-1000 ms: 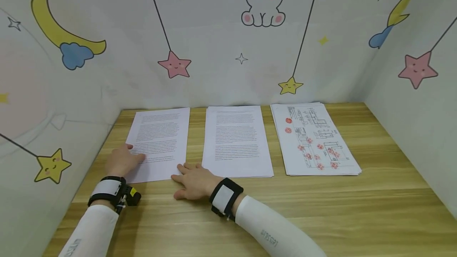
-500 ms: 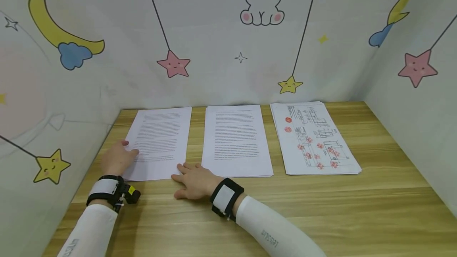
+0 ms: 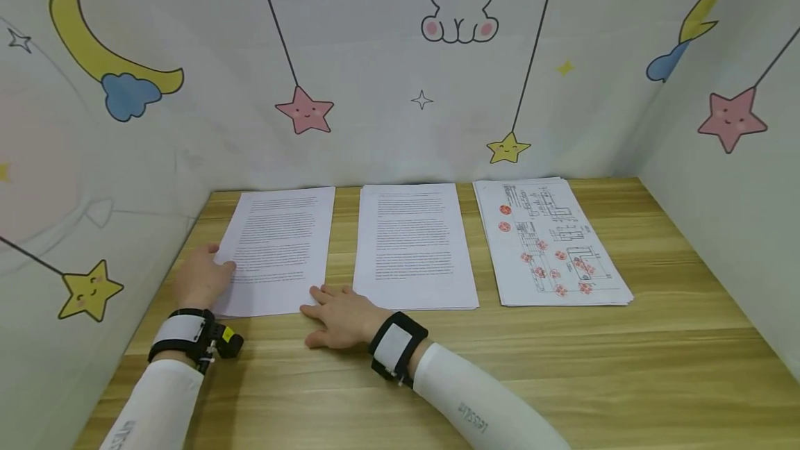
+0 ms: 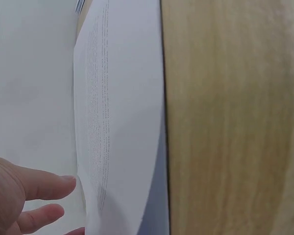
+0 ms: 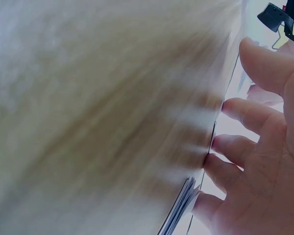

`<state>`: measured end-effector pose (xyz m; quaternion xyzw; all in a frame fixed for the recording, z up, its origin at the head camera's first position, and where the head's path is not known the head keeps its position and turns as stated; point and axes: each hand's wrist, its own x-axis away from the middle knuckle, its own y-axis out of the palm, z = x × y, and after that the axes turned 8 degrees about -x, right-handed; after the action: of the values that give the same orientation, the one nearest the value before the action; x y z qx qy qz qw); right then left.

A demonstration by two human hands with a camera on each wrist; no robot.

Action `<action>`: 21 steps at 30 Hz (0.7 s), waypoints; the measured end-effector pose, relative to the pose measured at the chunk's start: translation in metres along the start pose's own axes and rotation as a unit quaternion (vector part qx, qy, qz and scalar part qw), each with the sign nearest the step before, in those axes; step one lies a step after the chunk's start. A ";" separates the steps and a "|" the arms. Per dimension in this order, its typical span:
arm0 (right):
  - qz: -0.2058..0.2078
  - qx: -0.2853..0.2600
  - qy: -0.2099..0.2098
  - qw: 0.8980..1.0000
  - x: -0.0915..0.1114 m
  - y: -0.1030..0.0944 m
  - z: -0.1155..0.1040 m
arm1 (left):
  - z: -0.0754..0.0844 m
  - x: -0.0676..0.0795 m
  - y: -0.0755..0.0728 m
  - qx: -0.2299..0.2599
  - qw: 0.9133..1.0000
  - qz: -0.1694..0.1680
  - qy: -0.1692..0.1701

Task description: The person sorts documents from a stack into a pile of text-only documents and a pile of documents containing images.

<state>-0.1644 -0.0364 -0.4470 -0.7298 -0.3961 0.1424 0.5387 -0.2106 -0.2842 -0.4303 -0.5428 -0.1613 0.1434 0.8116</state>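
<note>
My left hand [image 3: 203, 280] lies at the left edge of the left-hand printed sheet [image 3: 281, 248], its thumb over the paper. In the left wrist view the visible fingers of that hand [image 4: 27, 198] stand apart beside the sheet's raised end, and greyish paper shows below the top sheet; some fingertips are hidden. My right hand [image 3: 344, 317] rests flat with spread fingers at the sheet's near right corner, close to the middle stack. In the right wrist view the right hand's fingers [image 5: 235, 147] are extended and hold nothing.
A middle stack of printed text pages [image 3: 415, 294] lies on the wooden table [image 3: 562, 380]. Right of it is a stack of technical drawings with red stamps [image 3: 562, 255]. White decorated walls [image 3: 375, 54] close off the back and both sides.
My left hand has slid slightly left along the sheet's edge. The left sheet has shifted a little away from me. My right hand has stayed in place.
</note>
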 end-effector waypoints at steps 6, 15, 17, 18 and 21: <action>0.000 -0.002 0.001 1.000 0.000 0.000 0.000 | -0.002 -0.002 0.000 -0.004 1.000 -0.005 -0.006; -0.001 0.004 -0.002 1.000 -0.003 0.001 0.001 | -0.004 -0.002 0.001 -0.007 1.000 -0.002 -0.013; -0.002 0.004 -0.003 1.000 -0.003 0.002 0.000 | -0.006 -0.004 0.001 0.001 1.000 -0.006 -0.009; -0.001 0.004 -0.003 1.000 -0.003 0.002 0.000 | -0.006 -0.004 0.000 0.006 1.000 -0.008 -0.008; -0.001 0.006 -0.003 1.000 -0.005 0.002 0.000 | -0.009 -0.006 -0.003 0.022 1.000 -0.021 -0.007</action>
<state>-0.1662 -0.0402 -0.4500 -0.7258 -0.3981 0.1462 0.5416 -0.2124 -0.2951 -0.4314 -0.5206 -0.1753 0.1340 0.8248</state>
